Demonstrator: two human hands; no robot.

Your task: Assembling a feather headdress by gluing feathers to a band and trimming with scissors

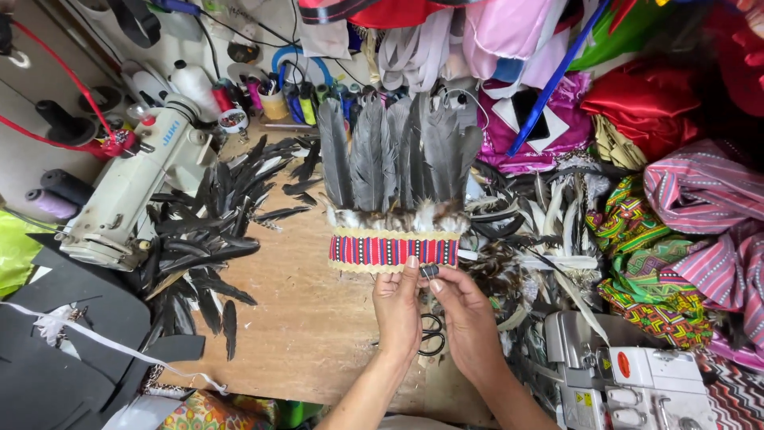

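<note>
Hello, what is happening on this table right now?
A person holds a feathered headband over a wooden table. The left hand grips the lower edge of its red woven band, and the right hand pinches a small dark piece at the same edge. Black scissors lie under the hands. Loose black feathers lie to the left, beside a white sewing machine.

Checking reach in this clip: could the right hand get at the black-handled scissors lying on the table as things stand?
Probably yes. The scissors lie on the wooden table directly beneath the right hand, partly hidden by both hands. Nothing lies over them, but the right hand is pinching a small dark piece at the feather headband, so it is occupied.
</note>
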